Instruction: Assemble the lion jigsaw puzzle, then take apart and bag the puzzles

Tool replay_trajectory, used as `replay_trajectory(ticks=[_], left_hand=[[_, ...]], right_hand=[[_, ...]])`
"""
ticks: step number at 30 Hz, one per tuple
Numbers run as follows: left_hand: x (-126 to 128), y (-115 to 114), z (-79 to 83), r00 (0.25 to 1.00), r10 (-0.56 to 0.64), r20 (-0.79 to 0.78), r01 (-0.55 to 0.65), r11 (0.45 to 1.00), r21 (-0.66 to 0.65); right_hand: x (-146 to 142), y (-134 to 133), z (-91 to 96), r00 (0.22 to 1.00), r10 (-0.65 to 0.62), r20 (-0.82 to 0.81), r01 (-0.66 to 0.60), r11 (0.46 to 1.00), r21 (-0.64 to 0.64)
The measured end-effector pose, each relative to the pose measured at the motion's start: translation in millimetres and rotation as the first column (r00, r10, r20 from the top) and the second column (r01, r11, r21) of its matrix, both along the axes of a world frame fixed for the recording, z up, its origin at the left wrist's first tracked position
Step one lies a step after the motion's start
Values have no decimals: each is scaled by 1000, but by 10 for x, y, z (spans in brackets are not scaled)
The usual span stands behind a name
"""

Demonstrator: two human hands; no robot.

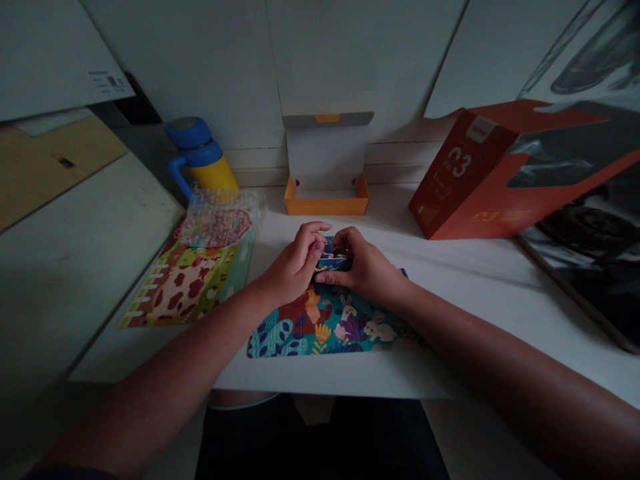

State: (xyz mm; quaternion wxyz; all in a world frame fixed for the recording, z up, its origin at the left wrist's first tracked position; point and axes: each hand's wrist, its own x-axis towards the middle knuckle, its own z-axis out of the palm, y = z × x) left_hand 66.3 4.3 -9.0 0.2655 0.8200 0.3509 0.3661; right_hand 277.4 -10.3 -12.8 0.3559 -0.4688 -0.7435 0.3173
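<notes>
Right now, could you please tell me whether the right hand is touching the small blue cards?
Touching: the head view shows the right hand gripping the blue cards between thumb and fingers.

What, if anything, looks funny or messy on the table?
I see nothing spilled. Clear plastic lies loosely over one end of the brown-spotted picture, hiding part of it, so that spot looks untidy.

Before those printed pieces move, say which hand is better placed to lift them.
Probably the right hand: its thumb and fingers flank the printed pieces from near and far, while the left hand sits at their left end.
</notes>
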Motion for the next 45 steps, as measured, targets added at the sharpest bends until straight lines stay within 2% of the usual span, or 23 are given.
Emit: replay_trajectory(ticks=[5,7,9,10,12,15,17,22,29,37,45], left_hand=[[37,-54,-22,997,-60,51,62,997,-45],[41,-64,-14,997,-76,28,77,997,-25],[35,-51,7,997,-78,10,78,997,22],[28,-34,19,998,-68,1,68,996,52],[2,19,33,998,-27,-49,33,992,118],[-63,110,13,968,19,-249,33,979,203],[-113,147,-21,925,26,-379,64,973,222],[-170,142,-81,862,38,-505,74,977,199],[-107,233,-166,841,26,-541,72,984,160],[-79,308,-209,811,-7,-585,82,991,102],[-138,331,-232,812,57,-581,46,986,162]], right_hand=[[-16,-27,25,994,66,87,-66,998,-1],[-10,-37,68,986,123,112,-125,992,14],[19,-32,118,986,126,109,-129,992,16],[46,-20,142,991,86,101,-88,996,15],[128,27,172,995,-78,69,77,997,10],[289,148,147,947,-322,21,322,947,-14],[388,230,100,919,-389,60,392,920,-30],[469,274,71,921,-326,213,340,940,-36],[358,176,118,966,-118,230,129,991,-36],[347,204,60,971,-165,175,180,981,-75],[353,194,54,969,-178,173,196,976,-92]])
